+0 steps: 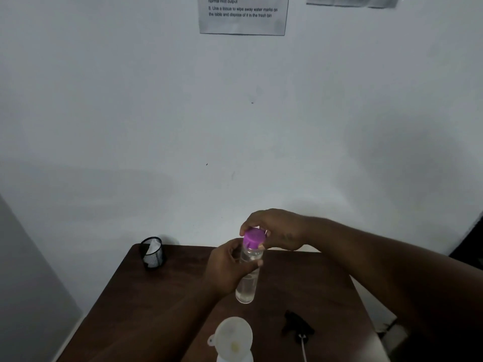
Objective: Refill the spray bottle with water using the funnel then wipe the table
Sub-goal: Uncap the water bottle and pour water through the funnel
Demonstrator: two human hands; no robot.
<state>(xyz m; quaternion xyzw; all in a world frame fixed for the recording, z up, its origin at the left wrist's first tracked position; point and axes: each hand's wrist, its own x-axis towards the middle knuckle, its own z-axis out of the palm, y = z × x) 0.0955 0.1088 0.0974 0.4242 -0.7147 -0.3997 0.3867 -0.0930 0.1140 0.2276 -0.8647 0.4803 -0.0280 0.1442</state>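
Observation:
A clear water bottle (247, 286) with a purple cap (253, 238) is held upright above the brown table (156, 309). My left hand (226, 267) wraps around the bottle's body. My right hand (277, 228) grips the purple cap from above. A white funnel (234, 335) sits in the neck of the spray bottle (235, 359) at the bottom edge; most of that bottle is out of view. The black spray head (296, 326) with its white tube lies on the table to the right of the funnel.
A black mesh cup (153, 253) holding white tissue stands at the table's back left corner. A white wall rises right behind the table, with a printed instruction sheet (243, 17) taped high on it.

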